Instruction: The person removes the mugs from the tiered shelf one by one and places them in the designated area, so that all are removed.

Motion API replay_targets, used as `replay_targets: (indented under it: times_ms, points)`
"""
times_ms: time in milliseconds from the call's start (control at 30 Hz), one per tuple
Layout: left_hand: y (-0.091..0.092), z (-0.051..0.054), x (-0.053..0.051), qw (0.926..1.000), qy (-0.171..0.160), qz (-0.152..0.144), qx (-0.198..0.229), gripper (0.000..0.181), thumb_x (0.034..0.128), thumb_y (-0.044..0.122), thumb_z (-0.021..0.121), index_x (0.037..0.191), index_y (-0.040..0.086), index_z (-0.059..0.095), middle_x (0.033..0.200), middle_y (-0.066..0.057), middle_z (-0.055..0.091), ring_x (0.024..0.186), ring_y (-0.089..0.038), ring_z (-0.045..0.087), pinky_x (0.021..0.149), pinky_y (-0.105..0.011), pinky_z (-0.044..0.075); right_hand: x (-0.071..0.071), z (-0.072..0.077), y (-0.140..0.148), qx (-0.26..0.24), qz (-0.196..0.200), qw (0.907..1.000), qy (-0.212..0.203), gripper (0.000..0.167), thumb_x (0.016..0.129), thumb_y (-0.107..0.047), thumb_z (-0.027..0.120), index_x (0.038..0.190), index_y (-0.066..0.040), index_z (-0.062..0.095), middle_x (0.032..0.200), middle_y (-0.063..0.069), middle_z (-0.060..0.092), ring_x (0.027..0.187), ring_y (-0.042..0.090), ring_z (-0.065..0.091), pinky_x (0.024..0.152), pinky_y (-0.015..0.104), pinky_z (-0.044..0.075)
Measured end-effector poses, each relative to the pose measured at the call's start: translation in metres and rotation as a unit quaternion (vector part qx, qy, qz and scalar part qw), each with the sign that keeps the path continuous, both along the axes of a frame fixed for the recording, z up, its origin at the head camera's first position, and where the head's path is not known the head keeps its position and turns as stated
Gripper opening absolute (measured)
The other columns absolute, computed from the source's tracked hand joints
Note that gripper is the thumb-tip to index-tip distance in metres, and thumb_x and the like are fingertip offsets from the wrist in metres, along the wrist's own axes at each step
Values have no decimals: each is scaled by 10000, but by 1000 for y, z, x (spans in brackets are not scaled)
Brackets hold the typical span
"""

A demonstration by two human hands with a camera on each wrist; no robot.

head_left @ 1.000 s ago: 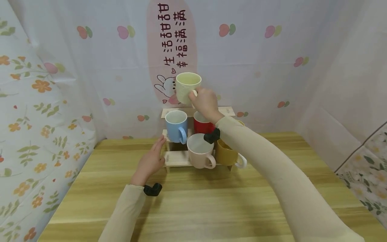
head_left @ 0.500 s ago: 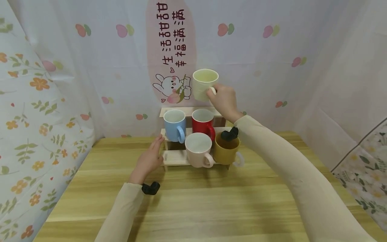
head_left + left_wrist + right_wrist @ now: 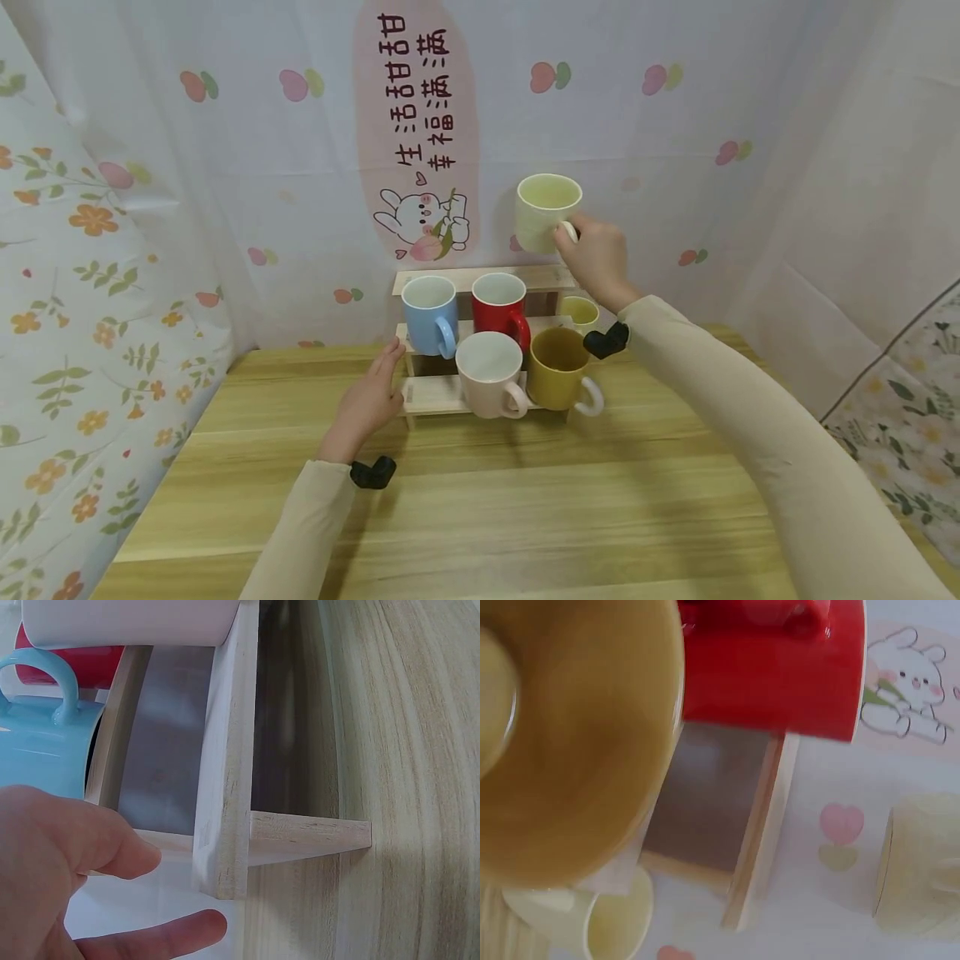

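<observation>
My right hand point(image 3: 594, 257) grips a pale yellow-green mug point(image 3: 534, 223) by its handle, upright above the right end of the wooden rack's top board point(image 3: 540, 277). In the right wrist view this mug point(image 3: 922, 870) shows at the right edge. My left hand point(image 3: 366, 408) is beside the rack's left end, fingers extended and holding nothing. The left wrist view shows its thumb point(image 3: 124, 847) close to the rack's end; contact there is unclear. Nearest it on the middle shelf is a light blue mug point(image 3: 431, 315), beside a red mug point(image 3: 497, 302).
A pale pink mug point(image 3: 489, 379) and a mustard mug point(image 3: 555, 375) stand on the rack's bottom shelf point(image 3: 431, 398), handles jutting right. Behind, right of the rack, is another yellow mug point(image 3: 581, 310). The patterned curtain point(image 3: 637, 125) hangs close behind the rack on the wooden table point(image 3: 480, 517).
My right hand has carried the pale yellow-green mug rightward above the rack, uncovering the red mug and the yellow mug behind. My left hand has stayed beside the rack.
</observation>
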State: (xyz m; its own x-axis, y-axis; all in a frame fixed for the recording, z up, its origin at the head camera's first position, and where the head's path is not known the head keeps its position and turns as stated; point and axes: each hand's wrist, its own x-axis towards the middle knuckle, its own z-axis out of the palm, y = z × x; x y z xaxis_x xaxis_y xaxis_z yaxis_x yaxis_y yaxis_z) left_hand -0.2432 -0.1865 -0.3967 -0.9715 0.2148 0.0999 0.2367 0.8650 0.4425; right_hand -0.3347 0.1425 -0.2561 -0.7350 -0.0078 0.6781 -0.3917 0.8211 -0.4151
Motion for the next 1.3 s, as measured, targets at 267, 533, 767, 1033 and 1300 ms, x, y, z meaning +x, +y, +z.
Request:
replay_targets:
  times_ms: [267, 533, 767, 1033, 1300]
  points:
    - [-1, 0, 0, 10000, 65, -11, -9, 718, 867, 33, 534, 1512, 75, 221, 1605, -75, 151, 452, -142, 355, 462, -276, 330, 1, -12, 30, 8, -138, 9999, -76, 264, 894, -223, 495, 755, -46, 632, 639, 138, 639, 521, 267, 626, 477, 255, 362]
    - [-1, 0, 5, 10000, 72, 11, 22, 728, 852, 19, 553, 1507, 60, 236, 1598, -90, 171, 450, -135, 354, 457, -277, 330, 2, -34, 63, 315, -382, 9988, 36, 320, 887, -188, 489, 585, -84, 466, 525, 71, 486, 493, 230, 409, 485, 301, 279]
    - [0, -2, 7, 10000, 3, 53, 31, 727, 854, 21, 545, 1507, 57, 227, 1600, -91, 162, 447, -130, 357, 454, -273, 329, 2, -54, 85, 180, -517, 9985, -18, 291, 888, -191, 509, 639, -43, 526, 577, 126, 549, 534, 294, 479, 512, 326, 312]
    - [2, -1, 5, 9999, 32, 106, 30, 731, 852, 22, 547, 1508, 61, 226, 1603, -79, 152, 459, -130, 360, 461, -270, 329, 2, -70, 104, 229, -659, 9974, -176, 278, 892, -203, 513, 698, -17, 585, 601, 155, 589, 546, 300, 496, 505, 320, 330]
    - [3, 1, 1, 9999, 100, 49, -30, 731, 863, 27, 557, 1511, 70, 222, 1603, -68, 155, 450, -138, 360, 461, -276, 330, 1, -92, 121, 168, -870, 9941, -630, 315, 914, -243, 496, 681, -36, 547, 608, 148, 590, 540, 282, 494, 480, 304, 326]
